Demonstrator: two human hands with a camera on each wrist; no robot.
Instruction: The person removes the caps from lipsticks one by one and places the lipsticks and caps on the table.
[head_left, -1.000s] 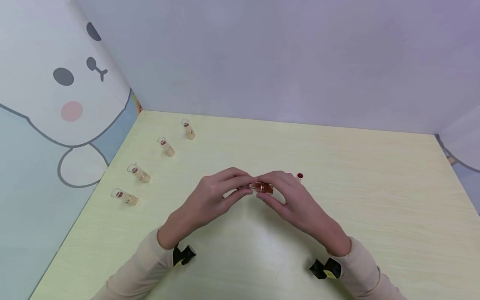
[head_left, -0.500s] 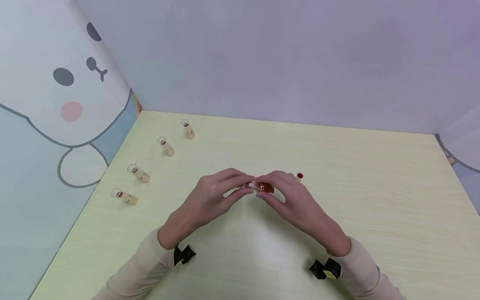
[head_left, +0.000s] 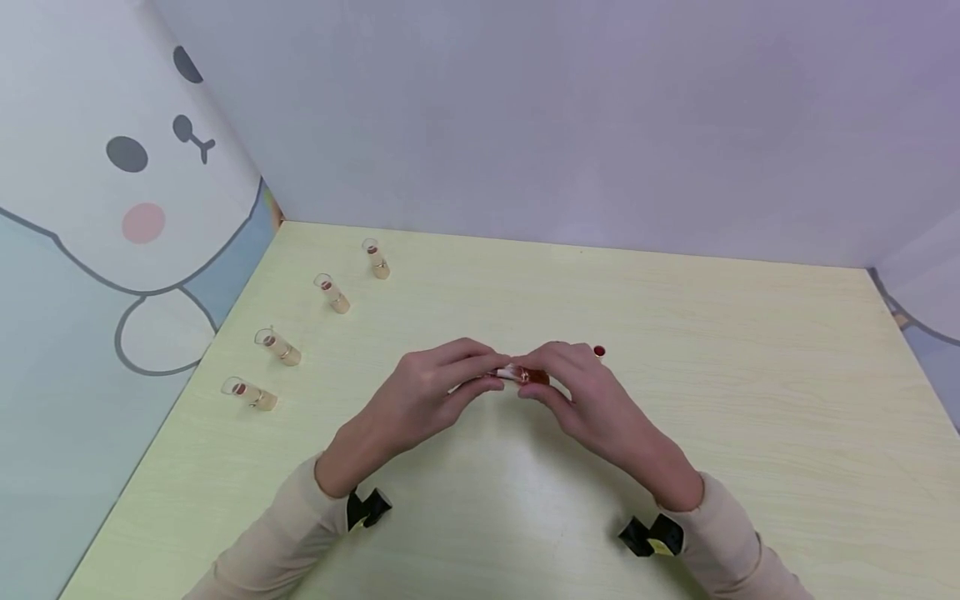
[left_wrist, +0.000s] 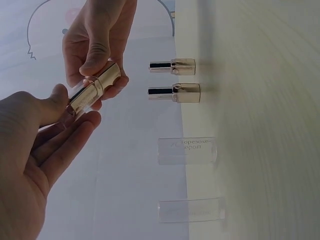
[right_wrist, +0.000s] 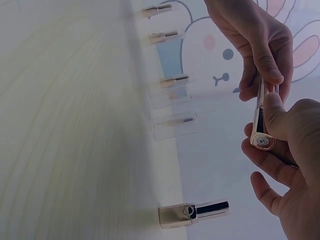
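Over the middle of the table, both hands hold one gold lipstick tube (head_left: pixel 534 377) lying roughly level. My left hand (head_left: pixel 420 396) pinches its clear-capped end between thumb and fingers. My right hand (head_left: pixel 592 400) grips the gold base, whose round end label (right_wrist: pixel 261 141) shows in the right wrist view. A transparent cap (left_wrist: pixel 75 106) surrounds the upper part in the left wrist view. Beyond the right hand stands an uncapped lipstick (head_left: pixel 599 353); the left wrist view shows two such upright tubes, the nearer being one lipstick (left_wrist: pixel 187 93).
Several lipsticks with clear caps on, such as the nearest one (head_left: pixel 257 396), stand in a slanting row along the left side. Two loose transparent caps, one cap (left_wrist: pixel 186 151) and another cap (left_wrist: pixel 192 210), stand upright on the table (head_left: pixel 750 400). A wall (head_left: pixel 570 125) rises at its back edge.
The right thumb and fingers have shifted slightly rightward along the tube, and the tube has turned a little. The left hand and the standing lipsticks stay in place.
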